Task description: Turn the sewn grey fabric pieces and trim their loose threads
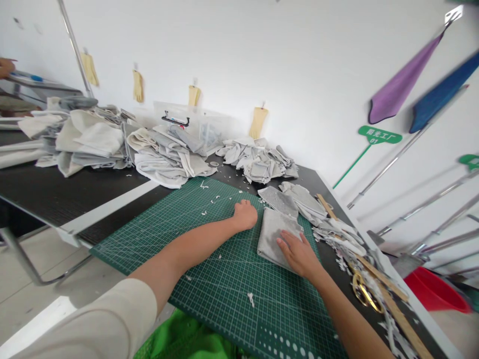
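My right hand (297,252) lies flat with fingers spread on a folded grey cloth (271,237). The cloth rests on a green cutting mat (209,244) marked with a white grid. Left of the cloth, my left hand (246,215) is closed, its fingers curled down over the mat. Whatever it may hold is hidden. Beyond the cloth lie a darker grey folded piece (279,200) and a lighter cloth piece (305,202). Small white scraps (250,299) are scattered over the mat.
Piles of grey and white cloth (95,139) cover the table's left and far sides, before a clear plastic box (217,124). On the right lie gold-handled scissors (364,294), wooden rulers (400,319) and cloth strips (342,237). A red dustpan-like container (436,289) stands beyond the table.
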{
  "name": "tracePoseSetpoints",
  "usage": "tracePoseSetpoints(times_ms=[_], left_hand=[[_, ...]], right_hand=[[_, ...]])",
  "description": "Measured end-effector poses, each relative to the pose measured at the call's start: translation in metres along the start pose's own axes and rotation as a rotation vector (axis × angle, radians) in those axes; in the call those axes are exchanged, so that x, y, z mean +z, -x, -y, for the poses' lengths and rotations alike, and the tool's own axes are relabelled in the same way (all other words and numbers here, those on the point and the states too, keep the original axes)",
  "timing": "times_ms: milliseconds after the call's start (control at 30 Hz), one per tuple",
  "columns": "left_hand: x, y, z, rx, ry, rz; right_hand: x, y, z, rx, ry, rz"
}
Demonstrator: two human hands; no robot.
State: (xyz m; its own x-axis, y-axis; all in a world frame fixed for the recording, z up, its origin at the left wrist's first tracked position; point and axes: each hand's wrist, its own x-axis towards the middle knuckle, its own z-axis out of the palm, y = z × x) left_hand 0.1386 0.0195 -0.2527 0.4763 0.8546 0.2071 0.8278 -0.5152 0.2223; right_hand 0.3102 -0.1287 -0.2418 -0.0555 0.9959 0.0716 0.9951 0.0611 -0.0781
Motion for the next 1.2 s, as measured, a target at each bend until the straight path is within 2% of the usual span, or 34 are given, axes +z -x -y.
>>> tracePoseSetpoints(times_ms=[67,133,233,300,400,467,533,633,700,733,767,800,867,900,967,1033,1067,1167,1200], left_hand=[[-0.004,0.004,-0.003,0.007,0.008,-0.028],[-0.007,0.007,-0.007,0.088,0.043,-0.116],[-0.007,0.01,-0.015,0.426,0.139,-0.221],[-0.001,0.008,-0.018,0.595,0.186,-0.162],[0.012,0.001,-0.015,0.586,0.215,-0.001],[0.019,-0.004,-0.011,0.56,0.231,0.057],[0.023,-0.008,-0.007,0.56,0.242,0.075],[0.025,-0.011,-0.005,0.561,0.258,0.088],[0.025,-0.01,-0.007,0.557,0.282,0.083],[0.024,-0.009,-0.008,0.553,0.294,0.081],[0.022,-0.008,-0.009,0.549,0.305,0.081],[0.021,-0.007,-0.01,0.545,0.313,0.085],[0.019,-0.005,-0.011,0.538,0.318,0.093],[0.018,-0.004,-0.011,0.532,0.315,0.092],[0.017,-0.004,-0.011,0.522,0.304,0.085],[0.017,-0.005,-0.01,0.521,0.295,0.088],[0.018,-0.005,-0.01,0.525,0.293,0.096],[0.019,-0.007,-0.01,0.521,0.3,0.105],[0.019,-0.007,-0.011,0.517,0.307,0.1]], right_hand=[[0.004,-0.007,-0.01,0.022,-0.001,-0.034],[0.007,-0.017,-0.02,0.043,-0.006,-0.062],[0.012,-0.033,-0.031,0.078,-0.019,-0.095],[0.015,-0.043,-0.034,0.102,-0.03,-0.125],[0.019,-0.048,-0.03,0.106,-0.112,-0.11],[0.016,-0.041,-0.021,0.066,-0.171,-0.047],[0.005,-0.022,-0.006,-0.016,-0.239,0.041],[-0.026,0.015,0.02,-0.21,-0.638,0.308],[-0.046,0.031,0.033,-0.369,-0.808,0.489],[-0.051,0.033,0.036,-0.402,-0.839,0.486],[-0.052,0.032,0.037,-0.404,-0.8,0.429],[-0.049,0.027,0.035,-0.365,-0.717,0.295],[-0.034,0.011,0.028,-0.198,-0.483,-0.051],[-0.024,0.003,0.024,-0.123,-0.374,-0.135],[-0.006,-0.008,0.019,0.022,-0.235,-0.15],[0.0,-0.007,0.02,0.058,-0.248,-0.043],[-0.003,-0.004,0.022,0.005,-0.31,0.045],[-0.024,0.01,0.029,-0.301,-0.637,0.391],[-0.031,0.012,0.029,-0.337,-0.699,0.429]])
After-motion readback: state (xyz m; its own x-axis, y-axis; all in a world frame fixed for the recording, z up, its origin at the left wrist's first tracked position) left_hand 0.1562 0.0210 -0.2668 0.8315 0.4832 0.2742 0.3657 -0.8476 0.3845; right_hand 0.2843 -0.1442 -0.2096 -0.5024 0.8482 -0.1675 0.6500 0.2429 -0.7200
